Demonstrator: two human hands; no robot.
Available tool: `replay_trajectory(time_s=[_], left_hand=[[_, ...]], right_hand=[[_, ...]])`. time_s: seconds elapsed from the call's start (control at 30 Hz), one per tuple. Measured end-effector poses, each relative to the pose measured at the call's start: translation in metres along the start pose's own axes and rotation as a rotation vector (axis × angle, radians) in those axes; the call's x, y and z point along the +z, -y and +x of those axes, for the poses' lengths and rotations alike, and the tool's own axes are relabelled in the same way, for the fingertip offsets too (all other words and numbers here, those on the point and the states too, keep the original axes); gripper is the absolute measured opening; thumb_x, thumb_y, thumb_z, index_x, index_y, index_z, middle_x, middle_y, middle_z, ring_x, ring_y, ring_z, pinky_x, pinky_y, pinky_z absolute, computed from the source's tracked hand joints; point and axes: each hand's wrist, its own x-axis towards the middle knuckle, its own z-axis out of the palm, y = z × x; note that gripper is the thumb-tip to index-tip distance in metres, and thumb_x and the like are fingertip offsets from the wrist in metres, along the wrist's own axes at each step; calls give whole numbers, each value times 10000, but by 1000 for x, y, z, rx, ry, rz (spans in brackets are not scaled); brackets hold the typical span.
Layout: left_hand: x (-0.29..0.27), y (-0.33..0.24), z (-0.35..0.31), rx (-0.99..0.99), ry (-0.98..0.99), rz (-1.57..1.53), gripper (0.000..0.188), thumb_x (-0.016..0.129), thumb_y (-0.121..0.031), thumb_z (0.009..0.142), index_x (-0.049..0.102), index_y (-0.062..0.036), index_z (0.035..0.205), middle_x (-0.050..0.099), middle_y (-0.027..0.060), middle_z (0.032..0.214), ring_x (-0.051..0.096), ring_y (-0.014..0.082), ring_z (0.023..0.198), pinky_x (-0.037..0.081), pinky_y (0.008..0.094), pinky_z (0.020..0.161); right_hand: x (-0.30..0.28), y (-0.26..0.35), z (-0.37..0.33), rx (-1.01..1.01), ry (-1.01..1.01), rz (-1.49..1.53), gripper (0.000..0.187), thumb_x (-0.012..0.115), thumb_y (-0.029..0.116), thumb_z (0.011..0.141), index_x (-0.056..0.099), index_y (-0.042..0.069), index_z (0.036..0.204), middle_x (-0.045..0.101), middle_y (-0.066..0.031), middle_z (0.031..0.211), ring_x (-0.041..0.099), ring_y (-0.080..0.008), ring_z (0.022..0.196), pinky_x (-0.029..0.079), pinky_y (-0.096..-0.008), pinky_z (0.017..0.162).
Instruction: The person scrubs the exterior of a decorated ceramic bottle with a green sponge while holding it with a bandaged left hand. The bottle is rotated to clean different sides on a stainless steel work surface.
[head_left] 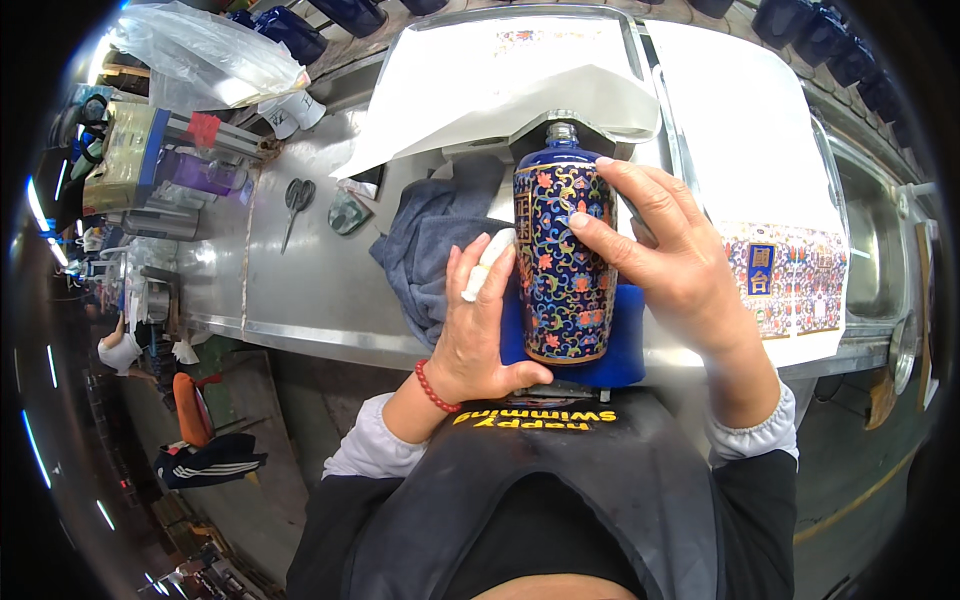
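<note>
A dark blue bottle [566,260] covered in a colourful floral pattern lies with its open neck pointing away from me, over a blue support [628,330]. My left hand [472,330] is beside its left side, fingertips close against it and thumb spread near the base. White covers wrap a finger or two of that hand, and a red bead bracelet circles the wrist. My right hand [670,250] reaches over from the right, thumb on the patterned face and index finger at the shoulder. Its other fingers curl beyond the bottle's right edge, partly hidden.
A crumpled grey-blue cloth [430,235] lies left of the bottle on the metal table [330,290]. Farther left are black scissors [296,200]. White sheets [500,90] cover the far side; a stack of printed floral label sheets [785,280] is at right, next to a metal basin [870,210].
</note>
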Motion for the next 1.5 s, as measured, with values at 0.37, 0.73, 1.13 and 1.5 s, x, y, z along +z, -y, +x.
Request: replay_trajectory(time_s=[0.37, 0.73, 1.13, 1.5], left_hand=[[-51, 16, 77, 353, 22, 331, 646, 417, -752, 973, 748, -298, 1290, 605, 108, 1441, 313, 331, 1456, 62, 551, 1265], [-55, 20, 101, 435, 30, 241, 589, 417, -686, 1014, 758, -276, 1263, 695, 40, 1314, 415, 295, 1395, 100, 548, 1274], [-43, 37, 118, 505, 20, 266, 524, 461, -614, 1027, 759, -260, 1273, 736, -42, 1198, 570, 212, 1257, 126, 543, 1278], [-33, 32, 96, 539, 29, 193, 524, 446, -614, 1029, 782, -263, 1227, 726, -92, 1190, 534, 177, 1247, 128, 545, 1281]], right_hand=[[0, -3, -15, 102, -136, 42, 392, 697, -72, 777, 764, 46, 1144, 625, -218, 1362, 637, -380, 1218, 552, -410, 987], [4, -7, -34, 180, -220, 87, 485, 624, -171, 804, 691, 6, 1250, 637, -259, 1332, 663, -390, 1170, 555, -423, 971], [7, -4, -43, 266, -295, 241, 363, 553, -114, 986, 622, -34, 1334, 663, -238, 1310, 695, -284, 1122, 582, -335, 880], [5, 1, -56, 418, -336, 328, 420, 568, -18, 1026, 520, -49, 1442, 699, -181, 1160, 718, -201, 931, 576, -304, 791]])
